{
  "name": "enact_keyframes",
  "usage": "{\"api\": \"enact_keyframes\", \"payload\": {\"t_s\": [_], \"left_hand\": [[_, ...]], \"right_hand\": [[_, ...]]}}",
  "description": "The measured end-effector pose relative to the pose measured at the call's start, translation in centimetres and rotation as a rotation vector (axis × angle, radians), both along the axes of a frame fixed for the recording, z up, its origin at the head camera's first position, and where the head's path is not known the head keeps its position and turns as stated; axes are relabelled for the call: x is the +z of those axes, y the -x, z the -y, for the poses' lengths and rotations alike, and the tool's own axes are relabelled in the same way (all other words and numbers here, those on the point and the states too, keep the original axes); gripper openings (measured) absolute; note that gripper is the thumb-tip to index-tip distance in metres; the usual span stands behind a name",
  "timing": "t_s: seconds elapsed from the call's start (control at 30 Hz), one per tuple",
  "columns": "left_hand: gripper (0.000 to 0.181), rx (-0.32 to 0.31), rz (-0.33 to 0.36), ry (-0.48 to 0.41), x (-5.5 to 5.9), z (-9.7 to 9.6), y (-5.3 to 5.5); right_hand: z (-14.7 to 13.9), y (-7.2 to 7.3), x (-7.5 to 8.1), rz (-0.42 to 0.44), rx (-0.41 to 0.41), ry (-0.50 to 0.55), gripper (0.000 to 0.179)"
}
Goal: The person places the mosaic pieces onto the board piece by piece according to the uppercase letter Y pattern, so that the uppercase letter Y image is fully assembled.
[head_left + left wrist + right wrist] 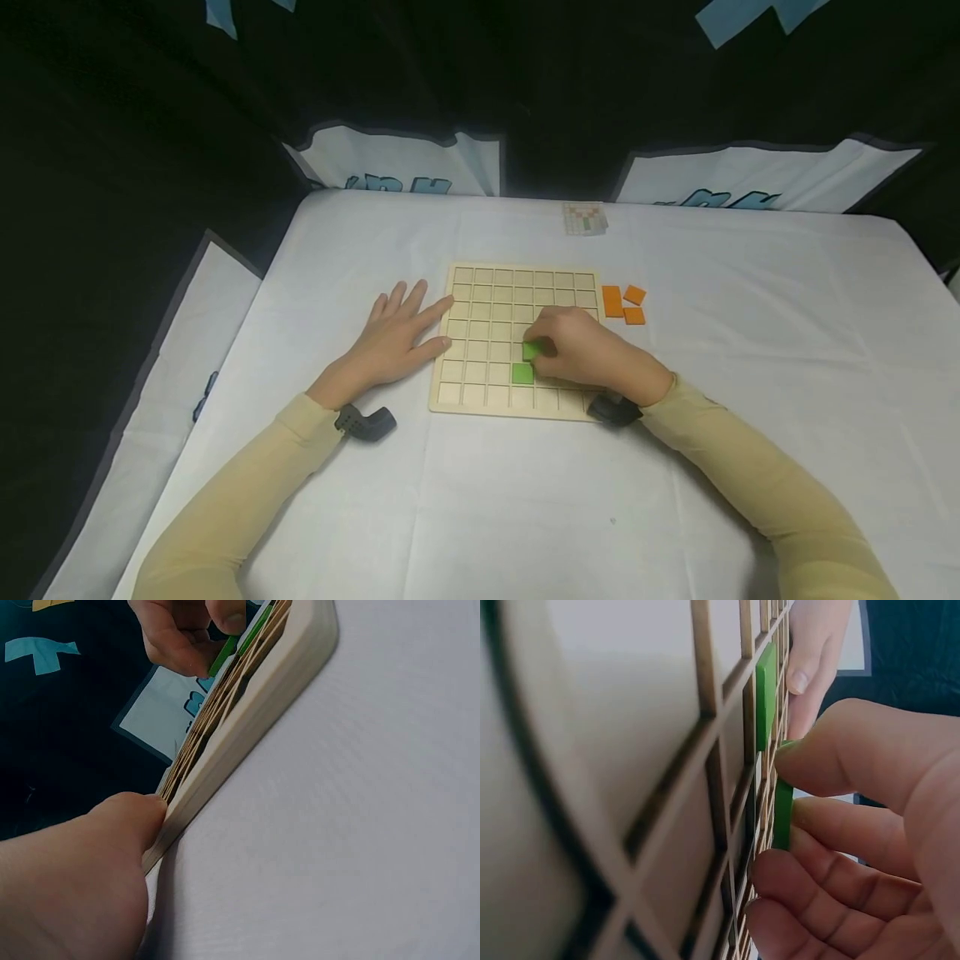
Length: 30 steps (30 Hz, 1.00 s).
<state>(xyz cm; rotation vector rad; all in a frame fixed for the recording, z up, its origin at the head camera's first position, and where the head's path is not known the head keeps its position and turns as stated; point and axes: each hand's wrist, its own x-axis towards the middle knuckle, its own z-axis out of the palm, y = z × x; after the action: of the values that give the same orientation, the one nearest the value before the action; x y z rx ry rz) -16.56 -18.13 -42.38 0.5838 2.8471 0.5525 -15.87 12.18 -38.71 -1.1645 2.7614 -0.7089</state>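
Observation:
A pale wooden grid board (476, 350) lies on the white table. One green square tile (522, 373) sits in a cell low in the middle of the grid. My right hand (581, 346) pinches a second green tile (783, 814) between thumb and fingers, tilted close over the cell just behind the first one. My left hand (386, 342) lies flat with spread fingers at the board's left side, thumb and index fingertip on its edge. In the left wrist view the left thumb (131, 817) presses against the board's rim.
Right of the board lie several orange tiles (612, 302), some side by side. A small card with a printed coloured grid (584, 218) lies near the table's far edge. Dark curtains with white panels (405, 162) stand behind the white table (510, 500).

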Motion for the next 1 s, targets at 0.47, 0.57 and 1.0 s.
{"api": "enact_keyframes", "payload": {"t_s": [0.47, 0.57, 1.0], "left_hand": [[0.067, -0.007, 0.003, -0.004, 0.3, -0.1, 0.0], [0.068, -0.003, 0.003, -0.002, 0.2, -0.1, 0.0], [0.068, -0.005, 0.001, -0.008, -0.1, 0.0, 0.0]], "right_hand": [[0.8, 0.2, 0.1, 0.014, 0.025, -0.025, 0.023], [1.0, 0.3, 0.3, 0.028, 0.03, -0.028, 0.019], [1.6, 0.8, 0.1, 0.061, 0.041, -0.022, 0.016]]}}
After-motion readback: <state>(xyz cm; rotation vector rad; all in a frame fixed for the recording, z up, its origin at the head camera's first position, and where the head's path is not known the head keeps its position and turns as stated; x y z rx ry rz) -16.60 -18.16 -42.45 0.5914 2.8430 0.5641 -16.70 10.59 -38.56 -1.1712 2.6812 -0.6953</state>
